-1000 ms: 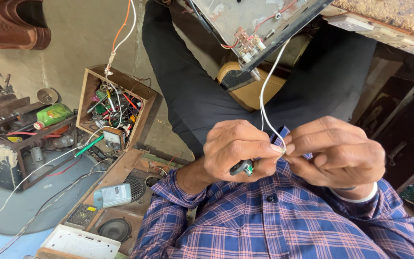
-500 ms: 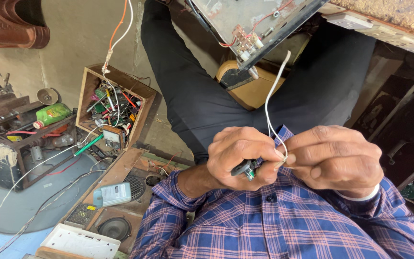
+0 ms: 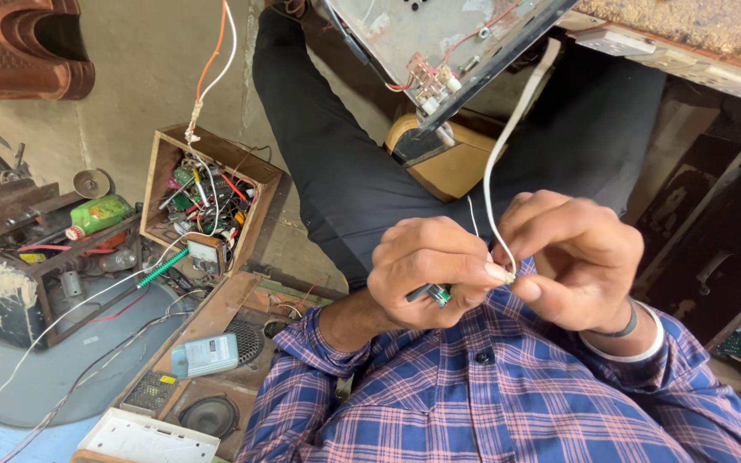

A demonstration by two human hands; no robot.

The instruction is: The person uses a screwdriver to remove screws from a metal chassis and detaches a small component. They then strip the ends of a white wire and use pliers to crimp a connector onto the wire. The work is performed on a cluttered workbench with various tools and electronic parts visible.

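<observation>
My left hand (image 3: pixel 429 264) and my right hand (image 3: pixel 578 257) meet in front of my plaid shirt. Both pinch the lower end of a thin white wire (image 3: pixel 497 171) between thumb and fingertips. The wire runs up to a grey metal chassis (image 3: pixel 439 39) with a small circuit board, resting over my lap. My left hand also holds a small dark tool with a green tip (image 3: pixel 432 294), tucked under its fingers. A dark band sits on my right wrist.
A wooden box full of wires and parts (image 3: pixel 207 197) stands on the floor to the left, with a green bottle (image 3: pixel 100 214) and metal scrap beside it. An open wooden case with speakers (image 3: pixel 207 377) and a small blue-grey meter (image 3: pixel 206 354) lies near my left elbow.
Both hands have shifted slightly left and stayed pinched on the wire's end. The wire's curve above my fingers has changed a little.
</observation>
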